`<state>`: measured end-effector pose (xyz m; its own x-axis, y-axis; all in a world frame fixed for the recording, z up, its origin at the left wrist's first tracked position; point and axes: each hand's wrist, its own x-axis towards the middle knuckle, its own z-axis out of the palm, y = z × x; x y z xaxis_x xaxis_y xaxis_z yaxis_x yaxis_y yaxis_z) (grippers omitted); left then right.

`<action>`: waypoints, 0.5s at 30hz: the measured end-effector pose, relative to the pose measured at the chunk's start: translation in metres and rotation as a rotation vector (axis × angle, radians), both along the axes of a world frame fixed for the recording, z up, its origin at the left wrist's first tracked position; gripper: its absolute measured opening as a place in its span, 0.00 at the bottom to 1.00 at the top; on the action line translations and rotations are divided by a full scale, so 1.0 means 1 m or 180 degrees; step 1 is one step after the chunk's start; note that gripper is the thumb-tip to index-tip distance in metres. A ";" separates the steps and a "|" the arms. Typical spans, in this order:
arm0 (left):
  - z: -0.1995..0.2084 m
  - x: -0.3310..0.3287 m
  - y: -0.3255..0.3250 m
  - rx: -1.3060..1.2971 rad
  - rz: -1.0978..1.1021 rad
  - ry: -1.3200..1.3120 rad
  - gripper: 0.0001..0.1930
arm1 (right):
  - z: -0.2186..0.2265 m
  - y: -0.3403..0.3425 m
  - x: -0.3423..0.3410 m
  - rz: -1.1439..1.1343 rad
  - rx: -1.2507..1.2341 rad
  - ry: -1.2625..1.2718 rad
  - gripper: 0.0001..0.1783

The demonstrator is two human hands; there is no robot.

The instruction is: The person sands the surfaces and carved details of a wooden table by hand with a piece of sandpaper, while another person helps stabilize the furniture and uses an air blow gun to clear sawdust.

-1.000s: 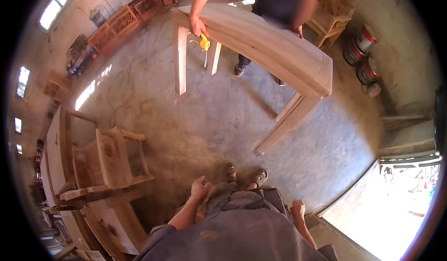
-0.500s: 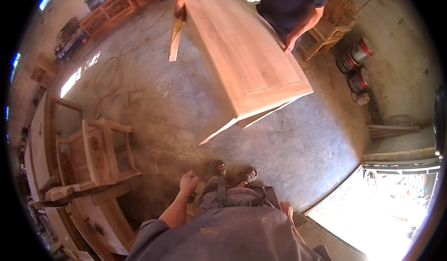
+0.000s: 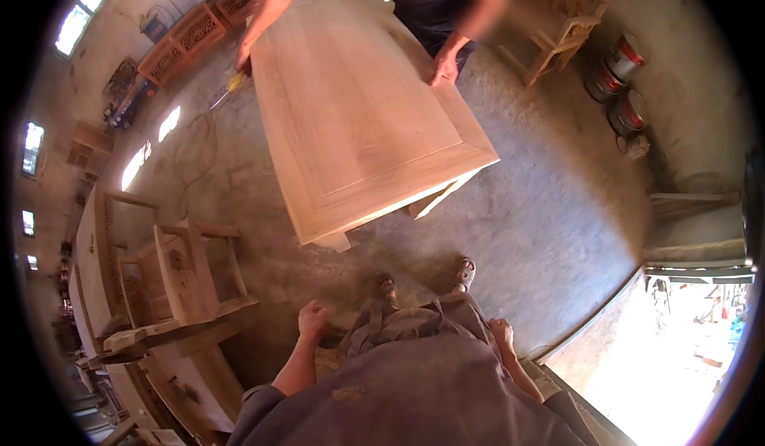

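Centrally, a panelled wooden table (image 3: 362, 119) is positioned ahead of the wearer's feet; whether all its legs are grounded cannot be determined. Its two long edges are gripped by a co-worker (image 3: 414, 4). A wooden chair (image 3: 203, 271) is located at left; metal pails (image 3: 628, 113) are grouped at far right. The left hand (image 3: 313, 318) and right hand (image 3: 501, 333) are held clear of the table, fingers loosely curled, with nothing visibly grasped; exact closure cannot be determined. A yellow-handled blow gun (image 3: 237, 81) is located at the table's left edge.
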<state>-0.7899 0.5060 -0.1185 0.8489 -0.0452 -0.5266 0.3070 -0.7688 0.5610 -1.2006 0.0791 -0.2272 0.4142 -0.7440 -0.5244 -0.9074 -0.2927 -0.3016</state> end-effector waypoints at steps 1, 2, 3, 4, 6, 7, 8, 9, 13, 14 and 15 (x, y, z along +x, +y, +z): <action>0.009 0.000 0.029 0.0308 0.0004 -0.0175 0.08 | 0.016 0.016 0.039 -0.0529 0.0592 -0.0123 0.20; 0.002 -0.009 0.023 0.0373 -0.0060 -0.0251 0.08 | 0.016 -0.003 0.038 -0.0433 0.0530 -0.0107 0.20; -0.004 -0.017 0.011 0.0414 -0.0143 -0.0311 0.08 | 0.013 -0.026 0.031 -0.0356 0.0445 -0.0077 0.20; 0.000 -0.027 -0.005 0.0395 -0.0136 -0.0215 0.08 | 0.012 -0.041 0.027 -0.0271 0.0400 -0.0045 0.19; 0.007 -0.051 -0.036 0.0414 -0.0096 -0.0064 0.09 | 0.013 -0.065 0.027 -0.0467 0.0442 -0.0009 0.13; 0.009 -0.064 -0.055 0.0316 -0.0131 -0.0167 0.09 | 0.009 -0.081 0.016 0.0723 -0.0088 -0.0319 0.08; 0.011 -0.077 -0.075 0.0214 -0.0166 -0.0270 0.09 | 0.007 -0.098 0.005 0.1238 -0.0398 -0.0269 0.05; 0.010 -0.088 -0.099 0.0047 -0.0211 -0.0366 0.09 | 0.000 -0.121 -0.008 0.0849 -0.0201 -0.0299 0.07; 0.033 -0.114 -0.098 0.0320 -0.0239 0.0010 0.17 | 0.043 -0.140 0.043 -0.0760 0.1121 -0.0214 0.20; 0.032 -0.121 -0.110 0.0292 -0.0252 -0.0067 0.17 | 0.044 -0.154 0.038 -0.0890 0.1114 -0.0265 0.20; 0.035 -0.128 -0.115 0.0299 -0.0249 -0.0162 0.17 | 0.044 -0.165 0.038 -0.1002 0.1143 -0.0327 0.20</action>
<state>-0.9180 0.3913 -0.0840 0.8704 -0.0649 -0.4880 0.2170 -0.8391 0.4988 -1.1626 -0.0863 -0.1831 0.2613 -0.6210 -0.7389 -0.8954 0.1300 -0.4259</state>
